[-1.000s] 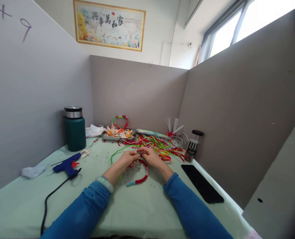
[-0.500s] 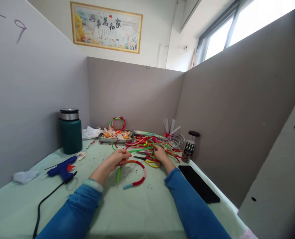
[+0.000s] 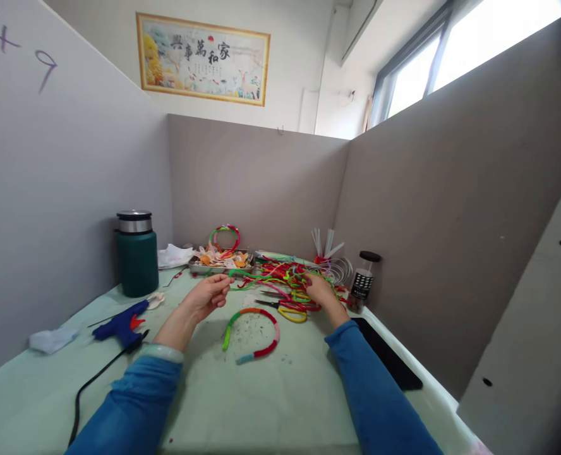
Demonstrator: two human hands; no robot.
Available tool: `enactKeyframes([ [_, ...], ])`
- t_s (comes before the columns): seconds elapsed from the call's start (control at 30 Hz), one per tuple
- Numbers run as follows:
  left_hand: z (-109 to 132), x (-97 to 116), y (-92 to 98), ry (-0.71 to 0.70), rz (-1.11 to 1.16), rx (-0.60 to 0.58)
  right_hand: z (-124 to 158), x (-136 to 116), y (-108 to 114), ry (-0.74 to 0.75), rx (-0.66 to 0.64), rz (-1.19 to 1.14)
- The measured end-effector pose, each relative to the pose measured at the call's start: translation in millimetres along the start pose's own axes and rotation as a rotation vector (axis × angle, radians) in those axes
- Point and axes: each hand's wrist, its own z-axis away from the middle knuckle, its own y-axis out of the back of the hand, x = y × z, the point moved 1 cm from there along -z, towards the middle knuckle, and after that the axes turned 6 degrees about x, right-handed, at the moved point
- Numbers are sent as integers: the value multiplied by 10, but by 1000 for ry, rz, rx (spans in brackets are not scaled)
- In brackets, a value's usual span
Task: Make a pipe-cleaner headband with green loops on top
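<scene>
My left hand (image 3: 208,296) hovers above the table, palm up, its fingers curled in a pinch on one end of a green pipe cleaner (image 3: 251,276) that runs right toward the pile. My right hand (image 3: 322,289) reaches into the pile of coloured pipe cleaners (image 3: 294,273), fingers closed among the strands. A hair hoop wrapped in green, orange, red and blue (image 3: 252,333) lies flat on the pale green table between my arms. Yellow-handled scissors (image 3: 285,309) lie just beyond it, near my right hand.
A blue glue gun (image 3: 118,323) with a black cord lies at the left, next to a white cloth (image 3: 50,339). A green flask (image 3: 137,254) stands by the left partition. A tray of scraps (image 3: 221,260) sits at the back, a dark-lidded jar (image 3: 363,279) and a black phone (image 3: 390,359) on the right.
My hands have parted from the hoop, which now lies on the table. My right hand moved right into the pile; my left lifted with the green strand.
</scene>
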Motion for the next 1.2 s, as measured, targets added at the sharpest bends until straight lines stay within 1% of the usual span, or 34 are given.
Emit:
enactKeyframes([
  [0.03,5,-1,-11,-2,4,-17,27,-41,67,-7,10,96],
  [0.13,23,-4,-40,-11,5,-69,148,-205,240,14,72,184],
  [0.2,46,-3,-65,-16,-11,-111,251,-351,300,68,194,237],
  [0.23,63,-2,-80,-16,-21,-134,305,-434,303,111,254,223],
  [0.27,81,0,-96,-12,-33,-159,356,-520,285,180,287,178],
  [0.3,100,2,-112,-7,-45,-187,402,-608,246,283,278,107],
  [0.37,132,5,-138,7,-68,-244,472,-759,130,476,198,-63],
  [0.4,141,6,-145,9,-76,-263,492,-807,67,520,159,-136],
  [0.47,139,8,-141,-1,-83,-260,496,-830,-46,500,107,-232],
  [0.5,125,8,-129,-13,-83,-230,484,-809,-90,468,66,-271],
  [0.57,78,2,-87,-37,-97,-124,447,-721,-143,411,4,-353],
  [0.67,-12,-24,7,-47,-228,123,383,-572,-153,365,-7,-514],
  [0.73,-60,-37,72,-67,-429,304,348,-509,-142,330,-15,-595],
  [0.8,-87,-30,114,-138,-721,416,316,-475,-121,302,-35,-648],
  [0.83,-94,-21,122,-186,-872,439,300,-462,-106,284,-46,-669],
  [0.9,-99,-2,117,-295,-1098,422,267,-431,-71,229,-54,-702],
  [0.97,-100,5,101,-351,-1207,370,244,-399,-38,173,-37,-709],
  [1.03,-98,-7,93,-345,-1277,350,251,-391,-21,163,12,-676],
  [1.07,-93,-19,91,-333,-1324,370,271,-405,-22,178,39,-647],
  [1.13,-69,-47,77,-359,-1445,462,342,-474,-48,230,90,-579],
  [1.17,-50,-63,56,-400,-1508,530,391,-528,-70,253,113,-544],
  [1.2,-27,-79,19,-488,-1558,585,446,-592,-97,281,129,-510],
])
